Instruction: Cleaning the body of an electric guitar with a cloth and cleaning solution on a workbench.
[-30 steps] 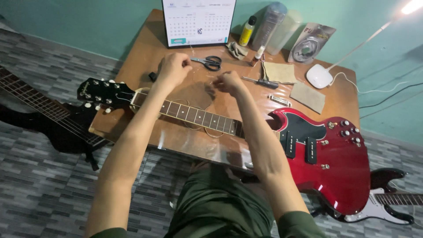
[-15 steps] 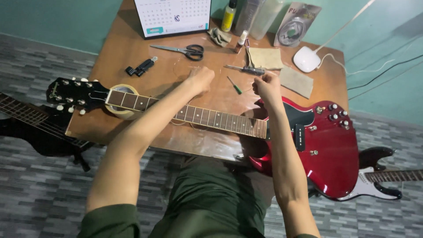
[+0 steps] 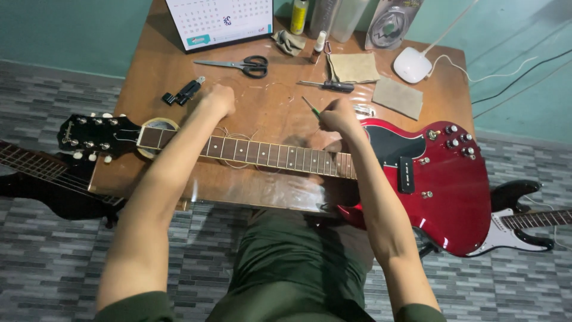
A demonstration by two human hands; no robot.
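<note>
My left hand (image 3: 217, 100) is fisted above the neck of the red guitar (image 3: 441, 179), which lies across the table (image 3: 161, 71); I cannot tell what its grip holds. My right hand (image 3: 338, 116) pinches a small green-handled tool (image 3: 310, 107) just beside the body.

white desk calendar (image 3: 219, 21) at table's back edge, clear blister pack (image 3: 390, 24) right
</note>
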